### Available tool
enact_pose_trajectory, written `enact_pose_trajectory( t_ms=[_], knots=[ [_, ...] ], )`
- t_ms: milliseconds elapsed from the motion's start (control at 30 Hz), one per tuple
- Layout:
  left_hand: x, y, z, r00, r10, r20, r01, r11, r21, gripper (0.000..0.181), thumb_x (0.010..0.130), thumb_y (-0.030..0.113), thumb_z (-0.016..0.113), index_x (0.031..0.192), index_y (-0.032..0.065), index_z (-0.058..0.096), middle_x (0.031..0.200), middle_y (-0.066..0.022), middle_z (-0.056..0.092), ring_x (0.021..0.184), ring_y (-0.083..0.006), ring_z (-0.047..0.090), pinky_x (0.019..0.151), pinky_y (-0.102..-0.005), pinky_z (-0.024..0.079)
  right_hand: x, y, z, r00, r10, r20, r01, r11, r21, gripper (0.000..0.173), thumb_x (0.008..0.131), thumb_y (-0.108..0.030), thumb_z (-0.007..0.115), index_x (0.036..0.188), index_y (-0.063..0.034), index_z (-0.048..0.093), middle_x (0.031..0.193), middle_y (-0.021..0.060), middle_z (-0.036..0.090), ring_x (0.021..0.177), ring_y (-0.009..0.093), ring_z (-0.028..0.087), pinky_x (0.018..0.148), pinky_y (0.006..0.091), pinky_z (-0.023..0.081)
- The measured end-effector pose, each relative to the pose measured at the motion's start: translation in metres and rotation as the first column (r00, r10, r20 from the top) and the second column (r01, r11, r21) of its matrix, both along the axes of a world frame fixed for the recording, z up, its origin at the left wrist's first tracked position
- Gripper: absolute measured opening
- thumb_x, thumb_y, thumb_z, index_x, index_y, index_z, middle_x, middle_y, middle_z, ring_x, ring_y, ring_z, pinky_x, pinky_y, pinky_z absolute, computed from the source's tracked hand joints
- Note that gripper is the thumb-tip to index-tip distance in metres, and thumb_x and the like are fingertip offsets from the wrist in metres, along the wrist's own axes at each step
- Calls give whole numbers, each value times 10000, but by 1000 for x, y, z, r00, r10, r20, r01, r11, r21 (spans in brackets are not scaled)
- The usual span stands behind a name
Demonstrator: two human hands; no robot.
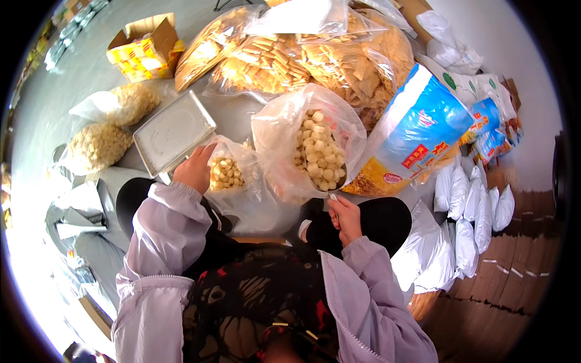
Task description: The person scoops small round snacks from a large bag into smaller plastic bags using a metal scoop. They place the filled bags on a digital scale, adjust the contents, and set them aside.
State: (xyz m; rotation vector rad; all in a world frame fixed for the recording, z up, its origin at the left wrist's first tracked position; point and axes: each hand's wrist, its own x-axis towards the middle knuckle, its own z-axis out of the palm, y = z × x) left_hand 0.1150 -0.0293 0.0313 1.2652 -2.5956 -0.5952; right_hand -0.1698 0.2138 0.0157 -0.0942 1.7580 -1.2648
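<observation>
My left hand [194,170] grips the left edge of a small clear plastic bag [247,165], which has pale, chunky snack pieces [225,174] in its bottom. In my right hand [347,218] is the handle of a metal scoop [333,196]. The scoop's bowl is heaped with round, cream-coloured pieces [323,156] and lies inside the mouth of a larger translucent bag [277,129]. That larger bag stands directly right of the small one. Left of my left hand, a shallow rectangular metal tray [174,131] shows a bare surface.
Big clear bags of flat golden crisps [265,59] line the far side. A tall blue-and-yellow printed bag [408,131] leans at right, near several white packets [467,240]. Tied bags of pale pieces [100,147] and an open yellow cardboard box [145,52] sit at left.
</observation>
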Motion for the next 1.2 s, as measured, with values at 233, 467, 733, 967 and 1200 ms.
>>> enact_pose_trajectory(
  t_ms=[233, 467, 733, 967, 1200],
  knots=[
    [-7, -2, 9, 999, 27, 39, -32, 992, 124, 637, 746, 28, 500, 1345, 190, 362, 1308, -68, 438, 978, -339, 585, 812, -423, 497, 23, 16, 38, 990, 117, -80, -116, 993, 24, 159, 850, -104, 585, 977, -11, 606, 569, -22, 470, 377, 23, 337, 344, 175, 226],
    [-4, -5, 1, 996, 17, -84, -8, 994, 107, 696, 698, 59, 531, 1354, 195, 343, 1314, -88, 431, 983, -371, 567, 832, -436, 473, 46, 0, 89, 911, 407, 70, -410, 911, 35, 233, 844, -73, 585, 1057, 18, 604, 581, -28, 473, 397, 13, 339, 367, 173, 242],
    [-1, -8, 4, 989, 41, -139, -11, 977, 214, 715, 661, 0, 516, 1341, 162, 368, 1338, -112, 413, 1087, -362, 520, 882, -400, 457, 63, -85, 37, -234, 513, -826, -600, 592, 537, 352, 764, -62, 561, 1109, 1, 565, 647, 87, 581, 541, 249, 591, 501, 364, 462],
    [18, -18, 1, 974, 117, -193, -52, 949, 311, 738, 638, 22, 512, 1353, 119, 356, 1342, -146, 415, 1163, -360, 467, 955, -389, 413, 41, -81, 89, -132, 476, -870, -600, 660, 452, 408, 739, -66, 602, 1146, -79, 574, 922, 134, 646, 807, 309, 634, 660, 382, 497],
    [-8, 12, 32, 991, 10, -135, -25, 993, -113, 623, 701, 82, 643, 1295, 128, 459, 1313, -149, 432, 1085, -346, 516, 887, -407, 452, -40, -41, 125, -177, 614, -769, -193, 745, 639, 316, 787, -120, 548, 1089, -43, 598, 874, 164, 646, 778, 328, 635, 687, 428, 496]
  ],
)
